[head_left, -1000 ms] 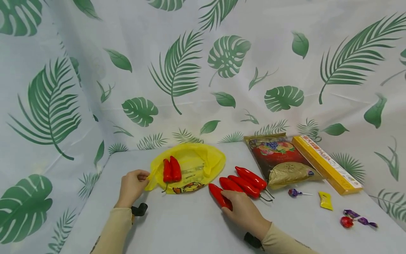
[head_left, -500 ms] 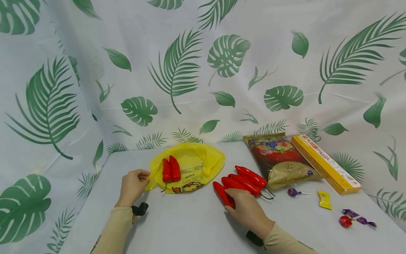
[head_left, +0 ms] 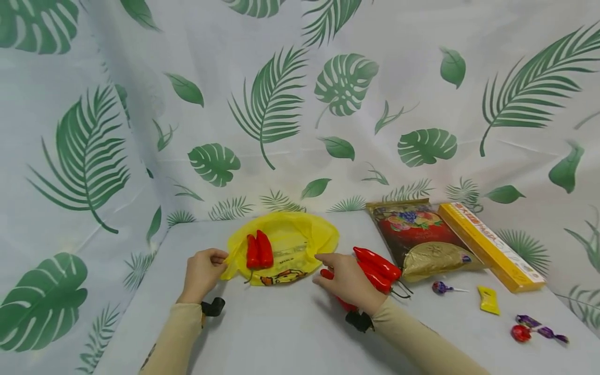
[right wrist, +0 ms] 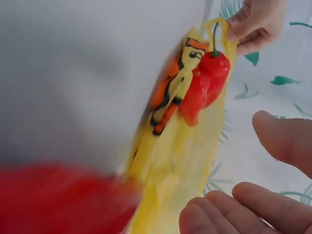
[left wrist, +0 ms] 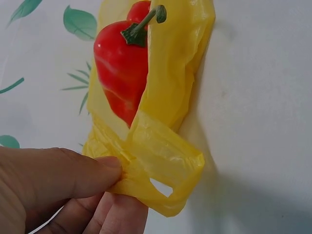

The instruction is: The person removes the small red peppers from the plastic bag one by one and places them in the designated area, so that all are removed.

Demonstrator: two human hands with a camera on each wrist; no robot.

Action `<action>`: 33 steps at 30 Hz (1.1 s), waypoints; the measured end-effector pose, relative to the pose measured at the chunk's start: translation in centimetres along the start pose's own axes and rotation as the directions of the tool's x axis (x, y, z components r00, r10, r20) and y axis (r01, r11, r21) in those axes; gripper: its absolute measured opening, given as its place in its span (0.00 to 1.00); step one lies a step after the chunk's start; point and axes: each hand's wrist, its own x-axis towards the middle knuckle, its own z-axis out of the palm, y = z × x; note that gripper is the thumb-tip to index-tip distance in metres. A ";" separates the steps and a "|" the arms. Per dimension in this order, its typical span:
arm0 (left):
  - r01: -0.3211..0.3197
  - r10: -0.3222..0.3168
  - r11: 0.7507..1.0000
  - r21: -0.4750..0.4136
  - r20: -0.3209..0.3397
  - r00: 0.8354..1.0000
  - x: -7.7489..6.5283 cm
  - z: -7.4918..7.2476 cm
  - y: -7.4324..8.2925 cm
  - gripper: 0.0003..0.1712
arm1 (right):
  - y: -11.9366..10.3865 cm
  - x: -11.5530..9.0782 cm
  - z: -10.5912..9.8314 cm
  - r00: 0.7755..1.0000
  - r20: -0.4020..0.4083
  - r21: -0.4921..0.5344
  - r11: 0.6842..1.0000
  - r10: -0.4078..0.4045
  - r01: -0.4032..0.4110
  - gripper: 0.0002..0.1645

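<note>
My left hand pinches the handle of a yellow plastic bag; the left wrist view shows the thumb over the crumpled film. Two red peppers with green stems lie at the bag's open mouth. My right hand hovers by the bag's right edge, index finger extended. In the right wrist view its thumb and fingers are spread apart with nothing between them. More red peppers lie beside and partly behind this hand. One of them, a blurred red pepper, shows in the right wrist view.
To the right stand a dark red and gold candy bag and a long yellow pasta box. Nearer lie a lollipop, a yellow wrapped candy and another lollipop with a purple wrapper. A leaf-patterned cloth rises behind the table.
My right hand has let go of the nearest loose pepper and moved left to the yellow bag's edge. The left hand keeps its pinch on the bag. The head view has shifted slightly.
</note>
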 end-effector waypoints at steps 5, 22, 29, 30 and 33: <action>0.003 -0.003 1.000 -0.014 -0.001 1.000 0.1 0.1 -0.1 0.09 | -1.5 3.7 2.6 0.996 0.087 0.106 0.994 -0.008 -0.001 0.33; -0.013 0.014 1.000 0.007 -0.013 1.000 0.4 0.9 0.3 0.08 | -5.2 11.4 10.9 0.977 0.161 0.117 0.980 0.142 -0.162 0.43; -0.015 0.015 1.000 -0.002 -0.012 1.000 0.5 0.7 0.0 0.08 | -4.9 12.2 12.0 0.989 0.121 0.090 0.991 0.090 -0.101 0.35; -0.012 0.012 1.000 -0.002 -0.012 1.000 0.4 0.6 0.0 0.08 | -4.9 12.2 12.0 0.989 0.117 0.099 0.990 0.092 -0.104 0.33; -0.010 0.010 1.000 0.001 -0.011 1.000 0.4 0.5 0.0 0.08 | -4.7 12.2 11.8 0.991 0.097 0.107 0.989 0.095 -0.106 0.30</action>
